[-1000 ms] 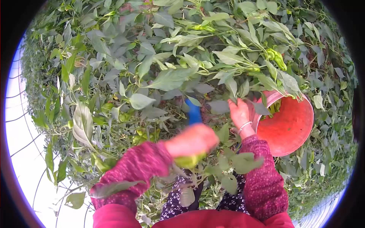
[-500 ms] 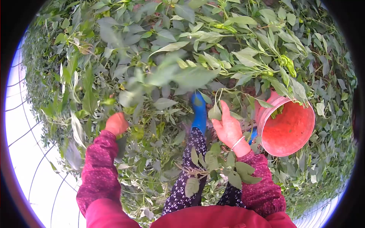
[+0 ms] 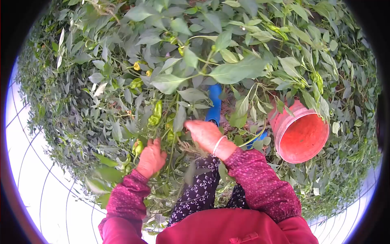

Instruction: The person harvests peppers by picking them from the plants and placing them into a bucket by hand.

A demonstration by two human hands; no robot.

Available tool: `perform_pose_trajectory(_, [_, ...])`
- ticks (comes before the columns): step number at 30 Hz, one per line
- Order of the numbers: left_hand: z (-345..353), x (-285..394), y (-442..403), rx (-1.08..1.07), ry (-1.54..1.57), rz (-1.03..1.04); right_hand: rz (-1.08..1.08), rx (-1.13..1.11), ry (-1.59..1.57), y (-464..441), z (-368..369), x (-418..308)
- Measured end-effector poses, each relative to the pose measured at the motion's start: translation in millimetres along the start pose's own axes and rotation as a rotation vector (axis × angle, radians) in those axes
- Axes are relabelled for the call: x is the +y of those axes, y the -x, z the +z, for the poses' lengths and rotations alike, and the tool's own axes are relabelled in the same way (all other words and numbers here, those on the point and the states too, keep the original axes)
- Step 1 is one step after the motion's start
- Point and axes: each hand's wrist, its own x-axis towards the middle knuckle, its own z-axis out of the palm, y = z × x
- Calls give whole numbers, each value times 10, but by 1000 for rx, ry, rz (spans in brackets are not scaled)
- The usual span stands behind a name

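Several green peppers hang among the leaves in front of me, one wrinkled pepper (image 3: 155, 114) just above my left hand and another pepper (image 3: 138, 147) beside its fingers. My left hand (image 3: 151, 158) reaches into the stems, its fingers bent; what they touch is partly hidden. To its right, my right hand (image 3: 204, 135), with a white band at the wrist, has its fingers curled toward the peppers and stems. Leaves hide the fingertips, and I cannot make out what they hold.
A red bucket (image 3: 283, 134) lies tilted at the right, its opening toward me. Blue boots (image 3: 214, 103) stand among the plants. Dense leafy plants surround me, with pale, dark-lined sheeting (image 3: 36, 179) at the left edge.
My right hand has moved left from near the bucket, and its spread fingers have curled. My left hand has moved right and down. The view has shifted, bringing more hanging peppers into sight.
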Motion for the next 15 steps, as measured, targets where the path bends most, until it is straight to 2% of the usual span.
perform_pose_trajectory(2, [124, 46, 53, 18, 41, -11, -14, -154, -2, -45, 130, -44])
perform_pose_trajectory(3, [166, 101, 66, -9, 41, -28, -37, -104, -61, -68, 223, -86])
perform_pose_trajectory(6, [242, 166, 68, -81, 88, -54, 72, -322, 63, -215, 316, -216])
perform_pose_trajectory(7, [248, 193, 70, -89, 108, -73, 38, -360, 120, -257, 411, -193])
perform_pose_trajectory(10, [317, 207, 79, -77, 117, -66, -85, -148, -52, -404, 508, -285])
perform_pose_trajectory(11, [321, 219, 82, -69, 123, -63, -48, -296, -20, -461, 567, -323])
perform_pose_trajectory(14, [330, 166, 132, 33, 123, -12, -83, -410, 126, -478, 636, -451])
perform_pose_trajectory(15, [332, 135, 145, 83, 118, 9, -57, -565, 146, -525, 612, -511])
